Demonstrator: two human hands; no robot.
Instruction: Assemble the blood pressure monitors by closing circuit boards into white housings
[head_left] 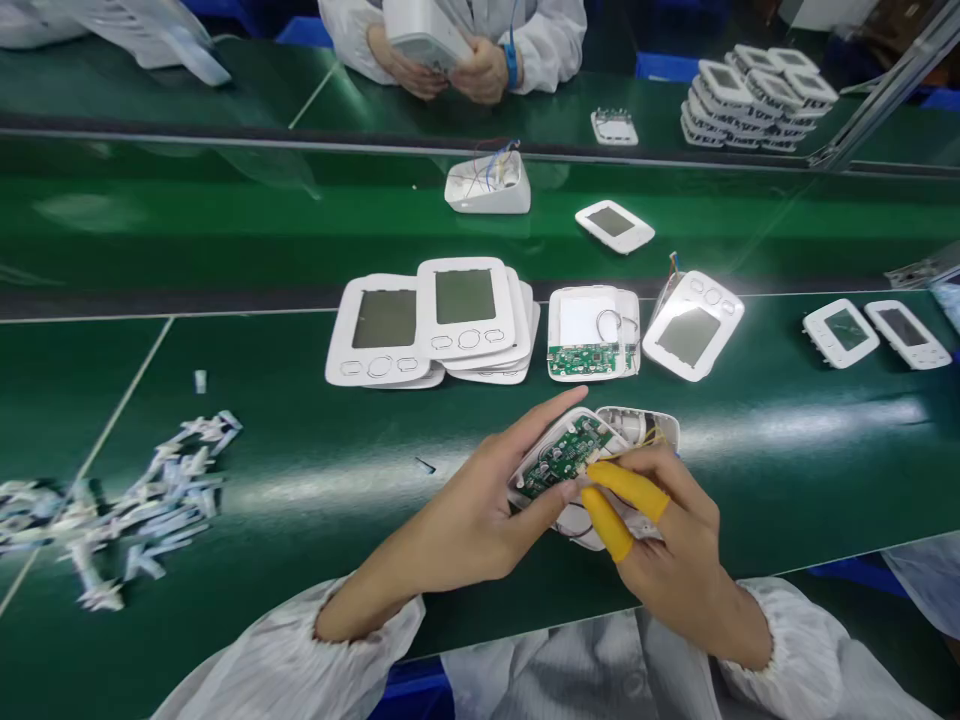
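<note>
My left hand (480,510) grips a white device front panel (523,484) by its edges, tilted so the green circuit board (566,456) inside faces up. Yellow finger cots cover the thumb and index finger of my right hand (667,540). Those two fingertips pinch together at the board's lower right edge, by a small pale connector; what lies between them is too small to make out. Behind and below the panel is an open white housing (670,428), with thin yellowish wires (654,436) near my right fingers. My right hand partly covers this housing.
White display panels (469,340) lie stacked ahead, beside another open panel with a board (592,358). A display unit (694,325) leans at right. Small white strips (161,500) are heaped at left. On the belt sits a wired housing (487,185). Opposite, a co-worker's hands (480,72) hold a white housing.
</note>
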